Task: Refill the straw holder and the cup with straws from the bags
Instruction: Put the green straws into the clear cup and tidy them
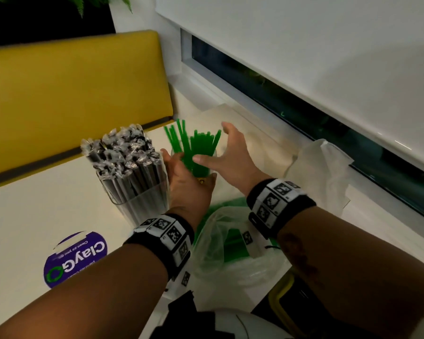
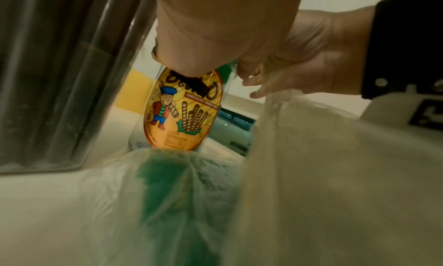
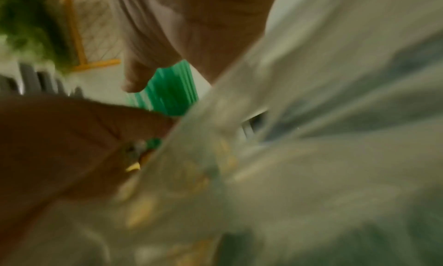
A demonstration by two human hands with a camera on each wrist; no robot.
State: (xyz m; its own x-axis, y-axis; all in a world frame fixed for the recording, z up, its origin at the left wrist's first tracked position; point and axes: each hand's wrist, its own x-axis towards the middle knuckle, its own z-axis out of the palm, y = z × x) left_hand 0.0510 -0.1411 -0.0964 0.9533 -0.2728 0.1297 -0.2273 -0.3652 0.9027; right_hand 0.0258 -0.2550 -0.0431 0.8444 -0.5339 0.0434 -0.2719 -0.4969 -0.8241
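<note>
A clear cup (image 2: 182, 114) with a yellow wafer-stick label stands on the table and holds a fan of green straws (image 1: 196, 145). My left hand (image 1: 186, 177) grips the cup around its side. Spread and relaxed, my right hand (image 1: 225, 152) is against the right of the green straws, with its thumb touching them. To the left, the clear straw holder (image 1: 132, 172) is packed with black wrapped straws. A clear bag (image 1: 230, 241) with green straws inside lies under my wrists. The right wrist view is blurred, showing green straws (image 3: 167, 91) past the thumb.
A second, crumpled clear bag (image 1: 323, 167) lies by the window sill at the right. A purple round sticker (image 1: 76, 258) is on the white table (image 1: 34, 216). A yellow bench back (image 1: 71, 94) stands behind the table. The window frame runs along the right.
</note>
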